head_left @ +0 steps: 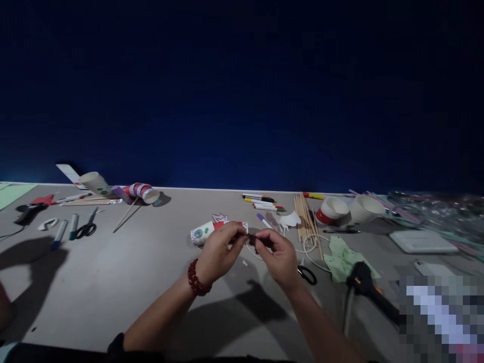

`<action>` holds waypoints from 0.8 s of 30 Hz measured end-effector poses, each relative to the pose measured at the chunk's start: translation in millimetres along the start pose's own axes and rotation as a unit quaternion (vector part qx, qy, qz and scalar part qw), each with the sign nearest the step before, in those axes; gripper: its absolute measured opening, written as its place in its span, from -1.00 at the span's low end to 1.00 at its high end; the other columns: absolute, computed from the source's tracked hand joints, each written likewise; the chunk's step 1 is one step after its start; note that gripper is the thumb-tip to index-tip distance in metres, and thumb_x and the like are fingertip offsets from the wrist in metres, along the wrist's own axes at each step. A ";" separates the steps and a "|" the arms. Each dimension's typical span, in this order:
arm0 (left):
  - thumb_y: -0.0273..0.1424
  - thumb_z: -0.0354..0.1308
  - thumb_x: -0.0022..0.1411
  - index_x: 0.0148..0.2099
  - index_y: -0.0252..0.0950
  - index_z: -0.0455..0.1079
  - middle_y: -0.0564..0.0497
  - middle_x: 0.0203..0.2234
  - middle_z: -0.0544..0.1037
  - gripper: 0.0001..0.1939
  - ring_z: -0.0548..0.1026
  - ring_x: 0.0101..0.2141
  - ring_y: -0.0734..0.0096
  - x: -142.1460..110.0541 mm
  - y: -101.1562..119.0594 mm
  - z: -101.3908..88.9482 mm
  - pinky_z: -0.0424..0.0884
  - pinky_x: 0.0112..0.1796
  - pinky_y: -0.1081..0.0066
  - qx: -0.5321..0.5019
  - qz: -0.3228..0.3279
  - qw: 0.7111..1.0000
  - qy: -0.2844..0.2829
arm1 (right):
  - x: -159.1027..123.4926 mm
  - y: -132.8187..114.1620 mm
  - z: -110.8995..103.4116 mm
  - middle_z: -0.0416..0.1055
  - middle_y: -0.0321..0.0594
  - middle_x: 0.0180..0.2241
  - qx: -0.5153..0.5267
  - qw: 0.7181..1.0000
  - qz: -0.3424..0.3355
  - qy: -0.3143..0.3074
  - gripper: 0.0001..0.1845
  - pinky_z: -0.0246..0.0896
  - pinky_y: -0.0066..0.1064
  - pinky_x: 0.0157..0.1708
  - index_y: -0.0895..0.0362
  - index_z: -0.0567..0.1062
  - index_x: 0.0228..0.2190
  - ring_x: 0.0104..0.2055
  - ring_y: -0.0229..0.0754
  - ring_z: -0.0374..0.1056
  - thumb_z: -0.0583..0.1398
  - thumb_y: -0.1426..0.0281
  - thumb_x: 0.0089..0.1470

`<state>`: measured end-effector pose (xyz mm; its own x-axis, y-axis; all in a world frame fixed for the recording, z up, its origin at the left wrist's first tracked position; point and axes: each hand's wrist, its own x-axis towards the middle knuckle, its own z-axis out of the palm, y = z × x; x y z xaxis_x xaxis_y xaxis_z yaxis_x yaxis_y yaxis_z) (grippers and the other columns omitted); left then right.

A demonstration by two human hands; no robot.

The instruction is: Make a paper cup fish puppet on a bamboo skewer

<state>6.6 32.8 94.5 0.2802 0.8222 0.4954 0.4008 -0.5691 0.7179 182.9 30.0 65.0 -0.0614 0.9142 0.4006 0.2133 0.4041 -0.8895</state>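
Grey table (124,272), seen from above by the person working at it, with its back edge against a dark blue wall (227,101). Over the middle, well in from that edge, two bare hands meet. The left hand (219,252), with a red-brown beaded bracelet (198,278) at its wrist, is nearly closed, thumb and fingertips pinched on one end of a small dark piece (252,236). The right hand (282,256) is curled in the same way, pinching the other end. What the piece is made of cannot be told; it looks thin and very light, probably easy to bend or drop, so a gentle fingertip hold at its two ends seems best. Just behind the left hand, nearer the back edge, a decorated paper cup (201,233) lies on its side. It is likely light, stiff enough to keep its shape but easily crushed, and apt to roll; its rim, or a loose grip around its wall, would suit it.
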 end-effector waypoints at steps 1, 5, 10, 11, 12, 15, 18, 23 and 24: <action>-0.50 0.09 0.33 -0.18 -0.26 0.39 -0.02 -0.31 0.55 -0.92 0.50 -0.28 0.38 0.5 0.3 -0.2 0.41 -0.24 0.42 -0.001 -0.006 1.000 -0.006 | 0.2 -0.8 -0.1 0.48 -0.30 -0.47 -0.011 1.000 -0.010 0.002 -0.93 0.29 -0.45 -0.41 0.09 0.51 -0.38 -0.46 -0.24 0.38 0.21 0.40 0.13; -0.49 0.08 0.33 -0.19 -0.28 0.40 -0.03 -0.30 0.55 -0.92 0.49 -0.28 0.37 2.3 0.2 -0.8 0.39 -0.25 0.41 -0.016 -0.031 0.999 -0.029 | 0.2 -2.3 -1.1 0.49 -0.31 -0.47 -0.027 0.999 -0.018 -0.005 -0.92 0.29 -0.46 -0.40 0.09 0.52 -0.38 -0.45 -0.24 0.38 0.21 0.39 0.15; -0.42 0.14 0.32 -0.24 -0.29 0.40 0.04 -0.45 0.50 -0.93 0.44 -0.44 0.46 3.5 -2.6 0.2 0.33 -0.39 0.48 -0.082 -0.083 0.992 -0.045 | -2.8 0.0 -0.9 0.44 -0.33 -0.49 -0.001 1.000 0.014 -0.011 -0.90 0.27 -0.47 -0.44 0.08 0.52 -0.36 -0.48 -0.27 0.34 0.22 0.34 0.18; -0.41 0.14 0.32 -0.25 -0.29 0.39 0.05 -0.45 0.49 -0.92 0.43 -0.45 0.46 3.4 -2.9 0.5 0.33 -0.40 0.48 -0.090 -0.088 0.991 -0.046 | -3.1 0.2 -0.6 0.44 -0.33 -0.49 0.005 1.000 0.018 -0.014 -0.91 0.27 -0.47 -0.44 0.08 0.51 -0.36 -0.49 -0.27 0.33 0.22 0.34 0.18; -0.41 0.15 0.31 -0.26 -0.29 0.39 0.05 -0.45 0.49 -0.92 0.43 -0.44 0.46 3.0 -3.0 0.8 0.33 -0.40 0.48 -0.092 -0.088 0.991 -0.043 | -3.0 0.0 -0.4 0.44 -0.33 -0.49 0.009 1.000 0.019 -0.014 -0.91 0.27 -0.47 -0.45 0.08 0.51 -0.35 -0.49 -0.27 0.33 0.22 0.34 0.18; -0.45 0.14 0.30 -0.29 -0.28 0.36 0.03 -0.42 0.48 -0.93 0.44 -0.40 0.43 0.8 -1.3 1.2 0.34 -0.35 0.46 -0.062 -0.053 0.996 -0.019 | -1.9 -1.7 -1.0 0.44 -0.33 -0.49 0.013 1.000 0.005 -0.015 -0.93 0.26 -0.48 -0.46 0.08 0.50 -0.36 -0.50 -0.27 0.33 0.22 0.38 0.17; -0.51 0.09 0.32 -0.28 -0.27 0.34 0.01 -0.40 0.49 -0.91 0.45 -0.36 0.39 -2.6 1.2 3.0 0.36 -0.30 0.42 -0.021 0.015 1.000 -0.004 | -1.5 -2.6 -4.4 0.46 -0.30 -0.47 -0.007 0.999 -0.040 -0.011 -0.92 0.28 -0.46 -0.42 0.08 0.50 -0.38 -0.46 -0.26 0.35 0.20 0.42 0.16; -0.51 0.04 0.36 -0.19 -0.26 0.36 -0.05 -0.34 0.53 -0.91 0.49 -0.28 0.32 -4.6 0.3 11.6 0.40 -0.24 0.37 0.028 0.064 0.998 0.007 | -2.7 5.1 -10.4 0.47 -0.27 -0.44 0.003 0.999 -0.033 -0.014 -0.92 0.30 -0.44 -0.43 0.08 0.52 -0.36 -0.46 -0.24 0.36 0.20 0.42 0.15; -0.50 0.05 0.36 -0.19 -0.26 0.36 -0.05 -0.34 0.52 -0.91 0.49 -0.28 0.32 -4.1 -0.3 13.1 0.41 -0.24 0.37 0.026 0.058 0.998 0.010 | -2.6 6.9 -10.6 0.47 -0.28 -0.45 0.015 1.000 -0.023 -0.014 -0.93 0.30 -0.45 -0.45 0.08 0.52 -0.36 -0.48 -0.25 0.36 0.20 0.41 0.15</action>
<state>16.7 29.6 85.9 0.3111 0.7499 0.5839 0.4109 -0.6601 0.6288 194.8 30.1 60.1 -0.0975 0.8949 0.4355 0.1804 0.4462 -0.8766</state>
